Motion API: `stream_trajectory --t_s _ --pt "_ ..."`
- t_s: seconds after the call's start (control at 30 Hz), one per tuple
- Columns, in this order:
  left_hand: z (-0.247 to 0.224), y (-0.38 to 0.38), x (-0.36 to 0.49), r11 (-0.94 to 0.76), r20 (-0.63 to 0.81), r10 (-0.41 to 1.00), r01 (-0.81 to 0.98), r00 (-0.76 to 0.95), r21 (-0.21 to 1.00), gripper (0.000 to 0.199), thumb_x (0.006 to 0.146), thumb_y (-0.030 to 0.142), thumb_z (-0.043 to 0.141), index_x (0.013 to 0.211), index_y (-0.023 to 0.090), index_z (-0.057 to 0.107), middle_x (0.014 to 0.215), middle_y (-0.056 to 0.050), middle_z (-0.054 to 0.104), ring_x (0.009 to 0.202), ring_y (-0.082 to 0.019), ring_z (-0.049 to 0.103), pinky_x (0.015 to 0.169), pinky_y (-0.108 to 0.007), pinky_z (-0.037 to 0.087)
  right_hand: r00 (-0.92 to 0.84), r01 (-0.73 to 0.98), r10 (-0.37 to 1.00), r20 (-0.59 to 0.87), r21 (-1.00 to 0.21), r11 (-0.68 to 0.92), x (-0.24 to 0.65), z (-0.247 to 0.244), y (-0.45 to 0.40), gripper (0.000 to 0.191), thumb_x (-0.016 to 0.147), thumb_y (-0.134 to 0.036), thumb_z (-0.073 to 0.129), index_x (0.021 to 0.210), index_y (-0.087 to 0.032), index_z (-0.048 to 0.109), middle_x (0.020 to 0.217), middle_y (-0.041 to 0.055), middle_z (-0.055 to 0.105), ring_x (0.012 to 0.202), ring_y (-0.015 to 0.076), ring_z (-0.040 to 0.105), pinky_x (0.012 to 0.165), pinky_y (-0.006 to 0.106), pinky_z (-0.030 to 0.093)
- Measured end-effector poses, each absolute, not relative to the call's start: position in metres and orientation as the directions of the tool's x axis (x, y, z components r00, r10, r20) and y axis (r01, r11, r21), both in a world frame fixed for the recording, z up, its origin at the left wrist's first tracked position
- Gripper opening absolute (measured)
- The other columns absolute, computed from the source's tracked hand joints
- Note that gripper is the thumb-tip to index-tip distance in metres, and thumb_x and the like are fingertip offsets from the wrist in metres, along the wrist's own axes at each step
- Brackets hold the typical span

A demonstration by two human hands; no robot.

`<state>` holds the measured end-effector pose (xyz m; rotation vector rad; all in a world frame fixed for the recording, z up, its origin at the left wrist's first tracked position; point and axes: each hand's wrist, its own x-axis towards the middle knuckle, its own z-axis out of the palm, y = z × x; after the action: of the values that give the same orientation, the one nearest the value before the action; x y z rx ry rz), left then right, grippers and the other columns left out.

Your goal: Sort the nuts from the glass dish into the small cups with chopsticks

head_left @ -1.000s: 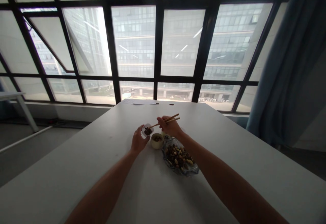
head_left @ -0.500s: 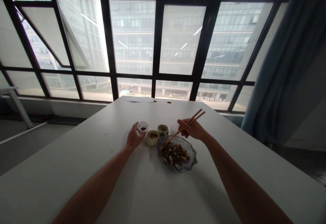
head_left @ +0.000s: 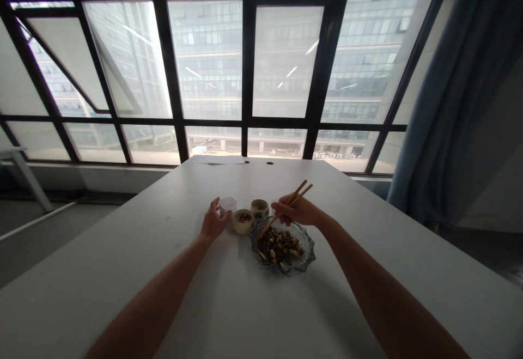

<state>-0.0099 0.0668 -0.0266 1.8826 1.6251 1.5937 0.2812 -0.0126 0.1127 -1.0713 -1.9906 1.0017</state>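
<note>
My left hand (head_left: pixel 214 220) is curled round the near left side of a small translucent cup (head_left: pixel 227 205). In my right hand (head_left: pixel 295 210) is a pair of wooden chopsticks (head_left: pixel 302 187), slanting down to the left. Their tips are at the left part of a scalloped glass bowl (head_left: pixel 308 254) that holds a brown heap of mixed nuts or seeds (head_left: pixel 278 245). Beside my left hand stands a cream cup (head_left: pixel 243 228) with some pieces inside. A second cream cup (head_left: pixel 260 206) with dark lettering is behind the bowl. Another translucent cup is mostly hidden by my right hand.
All of this stands on a white table (head_left: pixel 183 272). White papers (head_left: pixel 216 159) lie at its far edge, near two dark round holes. Beyond are black-framed windows, with a blue curtain (head_left: pixel 433 108) at the right.
My right hand and the chopsticks have moved left and the chopsticks stand steeper. The dark pieces seen in the left translucent cup no longer show. The view has shifted slightly.
</note>
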Motion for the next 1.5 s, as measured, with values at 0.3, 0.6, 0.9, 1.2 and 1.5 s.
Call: stream_trajectory --t_s 0.3,0.6,0.9,1.2,1.5 --pt "0.008 0.021 0.007 -0.620 0.806 0.572 0.725 0.154 0.301 0.043 0.084 0.045 0.065 0.120 0.021 0.057 0.120 -0.013 0.063 0.116 -0.029 0.057 0.103 -0.046 0.046 -0.420 0.375 0.881 0.216 -0.843 0.386 0.286 0.113 -0.010 0.053 0.079 -0.066 0.064 0.067 -0.015 0.064 0.049 0.0017 0.063 0.037 0.0109 0.056 0.038 0.020 0.044" --pt "0.010 0.010 0.023 -0.681 0.705 0.613 0.692 0.357 0.241 0.054 0.083 0.047 0.066 0.129 0.021 0.055 0.128 -0.013 0.060 0.120 -0.031 0.055 0.103 -0.048 0.048 -0.417 0.399 0.883 0.216 -0.829 0.391 0.292 0.114 -0.009 0.054 0.082 -0.066 0.062 0.066 -0.014 0.065 0.049 0.0026 0.063 0.037 0.0098 0.054 0.038 0.019 0.042" --pt "-0.005 0.016 0.025 -0.682 0.649 0.670 0.644 0.359 0.348 0.072 0.074 0.025 0.070 0.142 0.021 0.045 0.139 -0.016 0.054 0.131 -0.033 0.051 0.108 -0.052 0.047 -0.440 0.393 0.876 0.196 -0.835 0.384 0.289 0.113 -0.010 0.056 0.081 -0.068 0.060 0.065 -0.015 0.064 0.046 0.0025 0.062 0.035 0.0101 0.053 0.037 0.020 0.040" --pt "-0.011 0.020 0.024 -0.619 0.598 0.747 0.630 0.289 0.469 0.085 0.067 0.026 0.076 0.144 0.021 0.040 0.137 -0.016 0.053 0.121 -0.033 0.058 0.103 -0.050 0.050 -0.350 0.287 0.910 0.221 -0.900 0.328 0.295 0.114 -0.006 0.060 0.075 -0.072 0.062 0.062 -0.014 0.064 0.044 0.0028 0.061 0.033 0.0100 0.051 0.034 0.020 0.038" --pt "-0.005 0.015 0.024 -0.677 0.623 0.701 0.597 0.346 0.431 0.087 0.067 0.023 0.074 0.146 0.023 0.038 0.134 -0.015 0.052 0.123 -0.031 0.055 0.104 -0.049 0.050 0.020 -0.034 0.970 0.242 -0.970 0.243 0.315 0.106 0.018 0.058 0.062 -0.072 0.074 0.057 -0.015 0.062 0.040 0.0023 0.056 0.030 0.0089 0.044 0.028 0.021 0.032"
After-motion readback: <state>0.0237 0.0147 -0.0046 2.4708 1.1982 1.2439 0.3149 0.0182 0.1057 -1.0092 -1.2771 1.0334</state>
